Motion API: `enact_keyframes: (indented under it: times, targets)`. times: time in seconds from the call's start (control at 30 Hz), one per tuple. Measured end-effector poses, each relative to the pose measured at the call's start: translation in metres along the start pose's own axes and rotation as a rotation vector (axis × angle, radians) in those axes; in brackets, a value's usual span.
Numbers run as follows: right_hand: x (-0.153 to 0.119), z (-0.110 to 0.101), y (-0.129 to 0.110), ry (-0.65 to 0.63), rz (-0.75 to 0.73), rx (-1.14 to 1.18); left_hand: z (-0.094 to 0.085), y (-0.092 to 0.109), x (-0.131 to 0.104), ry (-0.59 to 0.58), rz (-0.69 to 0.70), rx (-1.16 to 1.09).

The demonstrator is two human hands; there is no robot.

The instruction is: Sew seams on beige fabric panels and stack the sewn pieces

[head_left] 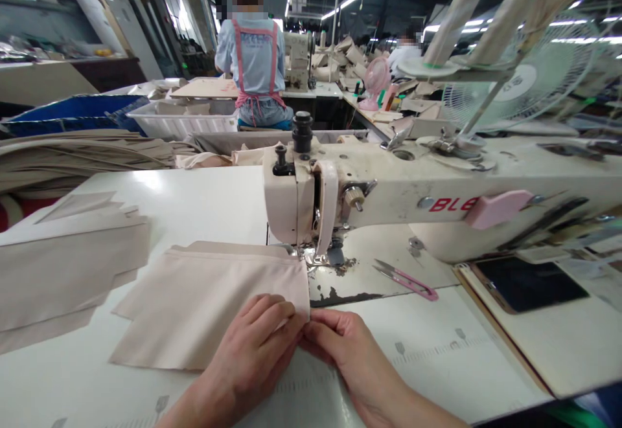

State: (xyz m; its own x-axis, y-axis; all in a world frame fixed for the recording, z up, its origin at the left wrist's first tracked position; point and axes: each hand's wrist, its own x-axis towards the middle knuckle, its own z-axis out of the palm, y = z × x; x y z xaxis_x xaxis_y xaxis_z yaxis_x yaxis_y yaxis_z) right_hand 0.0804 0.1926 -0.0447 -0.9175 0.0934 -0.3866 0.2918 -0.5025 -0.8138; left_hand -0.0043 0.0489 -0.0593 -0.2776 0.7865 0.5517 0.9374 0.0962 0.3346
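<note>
The pale fabric [208, 305] is lying on the desk [208, 204], its far right corner reaching the presser foot [318, 258]. Both hands' fingers are pinching its right edge, left hand [257, 347] and right hand [357, 357] meeting. Good handling means aligning layers evenly, easing without tugging, fingers staying clear of the needle area. Pink snips [411, 283] are lying to the right.

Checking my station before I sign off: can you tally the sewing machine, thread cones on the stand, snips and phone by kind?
Sewing machine: 1
Thread cones: 2
Thread snips: 1
Phone: 1
Total: 5
</note>
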Motion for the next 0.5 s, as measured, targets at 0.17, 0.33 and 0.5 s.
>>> enact_keyframes:
  times: [0.17, 0.33, 0.5]
  targets:
    - [-0.003, -0.018, 0.003, 0.009, -0.172, -0.389, 0.003, 0.000, -0.003, -0.037, -0.013, -0.020]
    - [0.011, -0.036, -0.002, -0.053, -0.934, -1.228, -0.007, 0.002, 0.006, -0.105, -0.108, -0.067]
    - [0.027, -0.036, -0.011, -0.282, -1.038, -1.382, -0.025, -0.036, 0.027, -0.257, -0.164, 0.126]
